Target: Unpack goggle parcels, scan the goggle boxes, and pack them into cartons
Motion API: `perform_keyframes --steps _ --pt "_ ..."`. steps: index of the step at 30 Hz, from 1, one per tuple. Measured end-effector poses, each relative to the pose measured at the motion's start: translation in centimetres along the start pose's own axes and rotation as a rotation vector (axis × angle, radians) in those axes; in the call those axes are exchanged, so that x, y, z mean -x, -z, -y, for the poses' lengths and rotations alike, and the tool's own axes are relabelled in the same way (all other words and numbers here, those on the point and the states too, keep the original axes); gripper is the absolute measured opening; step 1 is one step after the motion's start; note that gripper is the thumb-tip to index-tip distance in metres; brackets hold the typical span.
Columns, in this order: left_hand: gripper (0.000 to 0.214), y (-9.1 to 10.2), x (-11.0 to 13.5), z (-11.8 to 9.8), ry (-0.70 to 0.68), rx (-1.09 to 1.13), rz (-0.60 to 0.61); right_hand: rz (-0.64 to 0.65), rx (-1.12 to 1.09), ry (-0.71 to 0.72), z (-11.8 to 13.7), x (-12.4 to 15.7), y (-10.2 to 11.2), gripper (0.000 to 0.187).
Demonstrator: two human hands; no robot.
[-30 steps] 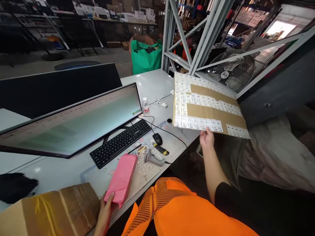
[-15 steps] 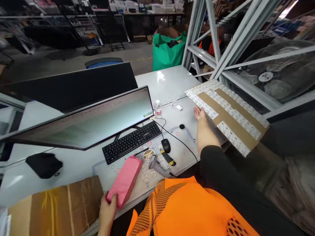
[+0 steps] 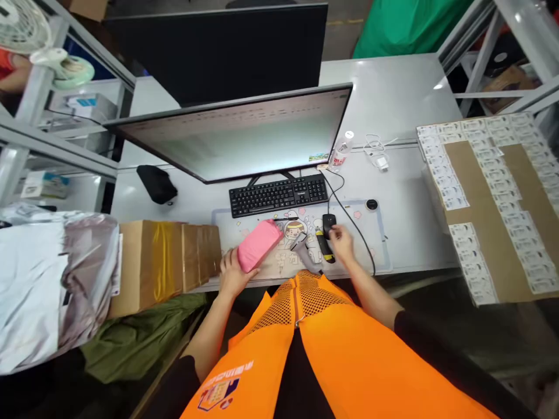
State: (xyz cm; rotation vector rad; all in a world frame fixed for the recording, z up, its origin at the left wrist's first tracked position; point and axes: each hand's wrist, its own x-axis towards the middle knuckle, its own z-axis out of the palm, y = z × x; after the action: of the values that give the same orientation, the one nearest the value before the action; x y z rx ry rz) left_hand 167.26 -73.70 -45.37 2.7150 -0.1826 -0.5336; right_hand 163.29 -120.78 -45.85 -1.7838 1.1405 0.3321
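My left hand [image 3: 233, 273] is closed around the near left end of a pink wrapped package [image 3: 261, 244], which lies on the desk mat. My right hand [image 3: 342, 244] is at the lower right edge of a black computer mouse [image 3: 328, 221], fingers curled against it. Just left of that hand lies a yellow and black utility knife [image 3: 324, 247]. A grey handheld barcode scanner [image 3: 304, 251] rests between the package and the knife. Behind them stands a black keyboard [image 3: 279, 195].
A monitor [image 3: 244, 139] stands behind the keyboard, a plastic bottle [image 3: 343, 148] beside it. Taped cardboard boxes [image 3: 146, 262] and plastic bags [image 3: 30, 279] are at left. A label-covered cardboard piece [image 3: 484, 198] is at right. The desk mat [image 3: 362, 250] carries a round black disc [image 3: 371, 205].
My right hand has come from beside the label-covered cardboard to the mouse. My left hand stays on the pink package. The view has turned left and down.
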Motion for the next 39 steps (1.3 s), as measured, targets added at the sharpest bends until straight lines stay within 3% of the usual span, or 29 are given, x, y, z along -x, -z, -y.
perform_keyframes --steps 3,6,8,11,14,16,18,21,25,27,28,30,33,36,39 --pt "0.109 0.2 -0.1 0.0 -0.007 -0.034 0.022 0.030 0.141 0.028 -1.6 4.6 -5.9 0.042" --pt "0.105 0.6 -0.2 0.2 -0.025 -0.038 0.041 0.022 0.266 0.072 -2.3 6.9 -8.8 0.046" --pt "0.105 1.1 -0.2 0.6 -0.057 -0.033 0.067 -0.010 0.404 0.136 -2.8 7.5 -9.4 0.052" --pt "0.106 1.5 -0.1 1.6 -0.129 0.003 0.110 -0.042 0.626 0.263 -3.6 7.3 -8.5 0.062" --pt "0.110 1.4 0.2 3.0 -0.194 0.109 0.105 -0.040 0.577 0.378 -3.3 7.1 -6.4 0.062" --pt "0.115 0.9 0.4 3.8 -0.198 0.196 0.072 0.037 0.475 0.523 -1.4 7.7 -5.8 0.057" --pt "0.121 0.2 0.6 4.5 -0.184 0.269 0.041 0.227 0.440 0.711 1.8 9.3 -6.8 0.050" --pt "0.125 -0.6 0.8 5.1 -0.166 0.337 0.017 0.574 0.538 0.905 7.7 12.6 -11.7 0.043" --pt "0.124 -1.0 1.0 5.0 -0.137 0.384 -0.020 0.758 0.754 0.895 12.8 15.2 -19.2 0.035" --pt "0.123 -0.9 1.1 5.0 -0.134 0.391 -0.025 0.771 0.807 0.865 13.2 15.0 -20.3 0.032" --pt "0.123 -0.8 1.2 5.0 -0.139 0.390 -0.019 0.765 0.818 0.861 13.0 14.6 -19.8 0.031" --pt "0.122 -0.3 1.2 4.9 -0.157 0.373 0.004 0.723 0.841 0.853 11.5 13.2 -17.0 0.031" --pt "0.116 0.7 1.2 4.3 -0.179 0.298 0.013 0.560 0.893 0.739 8.1 10.4 -9.8 0.035" --pt "0.092 1.9 0.4 2.6 -0.226 0.202 -0.030 0.328 0.881 0.550 3.9 8.2 -3.8 0.046" --pt "0.063 2.5 -1.5 0.3 -0.281 0.125 -0.010 0.156 0.894 0.411 0.3 7.5 -2.4 0.051"
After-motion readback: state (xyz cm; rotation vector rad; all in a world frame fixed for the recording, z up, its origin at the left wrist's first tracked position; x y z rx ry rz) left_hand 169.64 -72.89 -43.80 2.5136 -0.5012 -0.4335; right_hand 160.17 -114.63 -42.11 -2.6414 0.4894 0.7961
